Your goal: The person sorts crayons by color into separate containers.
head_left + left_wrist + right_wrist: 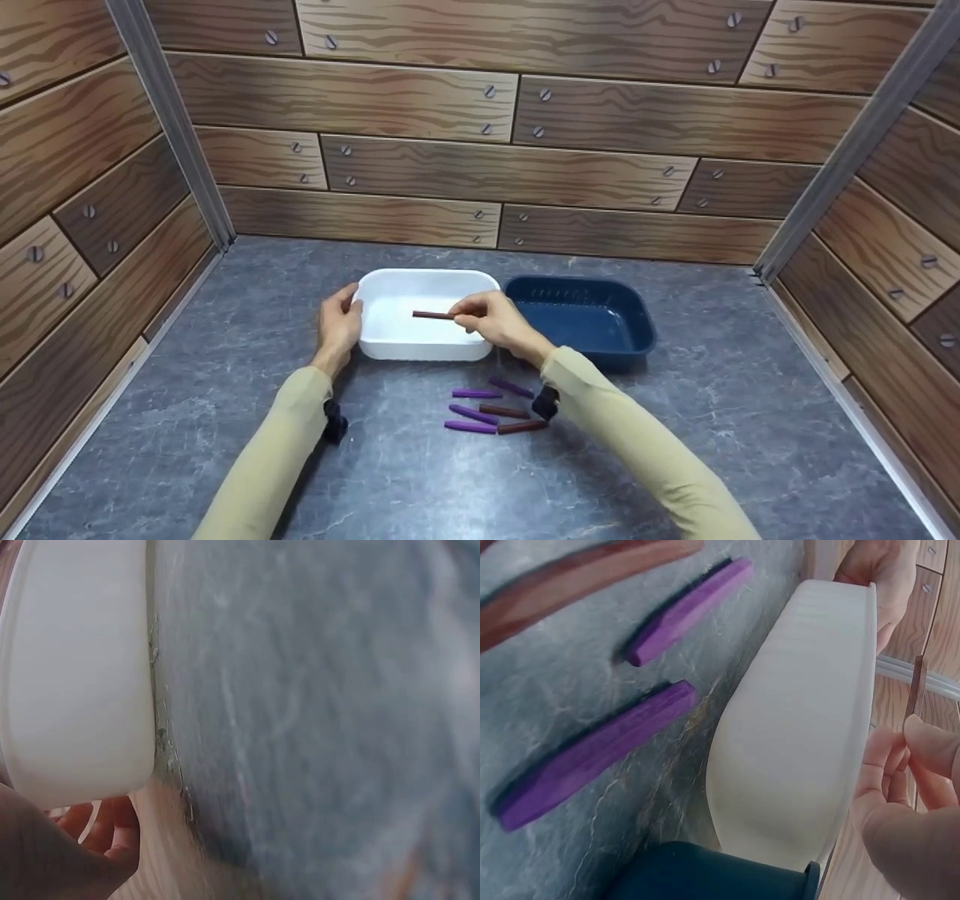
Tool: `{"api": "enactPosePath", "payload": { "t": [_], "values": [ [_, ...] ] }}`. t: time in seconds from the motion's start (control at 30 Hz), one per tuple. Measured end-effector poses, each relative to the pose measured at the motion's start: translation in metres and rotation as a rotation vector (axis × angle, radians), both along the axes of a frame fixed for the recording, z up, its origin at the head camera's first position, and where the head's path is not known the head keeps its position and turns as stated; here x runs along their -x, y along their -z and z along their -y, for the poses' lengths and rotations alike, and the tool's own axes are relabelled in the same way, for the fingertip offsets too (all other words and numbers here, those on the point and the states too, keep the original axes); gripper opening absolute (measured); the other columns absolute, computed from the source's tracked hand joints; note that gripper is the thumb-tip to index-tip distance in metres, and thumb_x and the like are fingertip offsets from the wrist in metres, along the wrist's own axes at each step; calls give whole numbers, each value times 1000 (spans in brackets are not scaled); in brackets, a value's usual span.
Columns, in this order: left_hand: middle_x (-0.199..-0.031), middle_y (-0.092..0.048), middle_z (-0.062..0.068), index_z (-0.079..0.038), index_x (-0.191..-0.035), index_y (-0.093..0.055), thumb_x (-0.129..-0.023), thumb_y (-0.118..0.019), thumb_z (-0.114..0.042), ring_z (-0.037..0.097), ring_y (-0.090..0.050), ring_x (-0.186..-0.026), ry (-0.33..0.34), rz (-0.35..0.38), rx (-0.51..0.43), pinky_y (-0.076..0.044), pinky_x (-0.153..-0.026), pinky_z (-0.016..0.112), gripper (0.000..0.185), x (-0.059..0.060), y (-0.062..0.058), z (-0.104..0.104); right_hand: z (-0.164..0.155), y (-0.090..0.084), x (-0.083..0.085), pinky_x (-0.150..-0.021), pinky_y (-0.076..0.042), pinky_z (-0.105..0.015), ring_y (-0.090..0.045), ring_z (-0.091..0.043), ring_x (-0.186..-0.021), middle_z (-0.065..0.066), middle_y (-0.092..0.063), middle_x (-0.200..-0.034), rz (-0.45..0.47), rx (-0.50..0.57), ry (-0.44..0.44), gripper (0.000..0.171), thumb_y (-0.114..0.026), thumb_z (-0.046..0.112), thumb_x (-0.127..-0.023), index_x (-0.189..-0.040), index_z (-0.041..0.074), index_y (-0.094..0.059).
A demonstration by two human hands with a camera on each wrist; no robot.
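My right hand point(496, 322) pinches one end of a slim brown crayon-like stick point(432, 315) between thumb and fingertips. In the head view the stick lies level above the inside of a white plastic container point(424, 351). My left hand point(339, 328) holds that container at its left end, thumb near the rim; in the left wrist view its curled fingers point(124, 829) are against the outer side. In front of the containers, several purple sticks point(471, 427) and two brown sticks point(505, 412) lie loose on the table.
A dark blue container point(651, 330) stands close against the white one's right side, partly behind my right wrist. The grey marbled table point(390, 480) is bounded by wood-patterned walls point(420, 161) at the back and both sides.
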State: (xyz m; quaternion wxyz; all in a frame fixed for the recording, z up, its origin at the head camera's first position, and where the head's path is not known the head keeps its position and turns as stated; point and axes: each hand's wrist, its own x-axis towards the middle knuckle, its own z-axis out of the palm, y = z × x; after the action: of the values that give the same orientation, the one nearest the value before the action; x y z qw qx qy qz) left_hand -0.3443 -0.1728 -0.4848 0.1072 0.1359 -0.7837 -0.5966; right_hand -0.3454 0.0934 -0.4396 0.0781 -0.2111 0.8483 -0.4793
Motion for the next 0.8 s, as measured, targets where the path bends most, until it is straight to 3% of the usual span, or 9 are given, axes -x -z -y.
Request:
{"api": "enactPosePath", "payload": {
  "t": [0.4, 0.53, 0.7, 0.8],
  "values": [
    [-143, -51, 18, -5, -146, -45, -103, -44, -10, 30, -51, -129, -9, 17, 4, -45, -105, 41, 43, 3, 1, -1, 17, 5, 25, -73, -55, -28, -63, -25, -84, -22, -70, -104, 91, 85, -3, 17, -62, 4, -94, -108, -2, -72],
    [-143, -51, 20, -3, -146, -45, -103, -44, -9, 31, -51, -129, -7, 12, 0, -45, -106, 41, 43, 3, 2, -2, 24, 8, 37, -75, -56, -30, -62, -28, -89, -26, -67, -105, 151, 126, 39, 18, -61, 1, -94, -108, -5, -70],
    [-142, -52, 20, -3, -146, -44, -103, -44, -9, 31, -52, -128, -6, 12, -2, -46, -105, 42, 44, 5, 3, -2, 30, 18, 52, -73, -55, -26, -54, -15, -83, -4, -59, -88, 242, 151, 126, 16, -59, 1, -95, -106, -3, -69],
    [-141, -53, 19, -5, -146, -45, -103, -44, -11, 29, -53, -126, -18, 15, 4, -46, -104, 41, 43, 4, 2, -1, 34, 20, 58, -74, -55, -26, -54, -13, -81, 1, -56, -85, 268, 142, 149, 16, -58, 1, -95, -107, -3, -68]
  ]
}}
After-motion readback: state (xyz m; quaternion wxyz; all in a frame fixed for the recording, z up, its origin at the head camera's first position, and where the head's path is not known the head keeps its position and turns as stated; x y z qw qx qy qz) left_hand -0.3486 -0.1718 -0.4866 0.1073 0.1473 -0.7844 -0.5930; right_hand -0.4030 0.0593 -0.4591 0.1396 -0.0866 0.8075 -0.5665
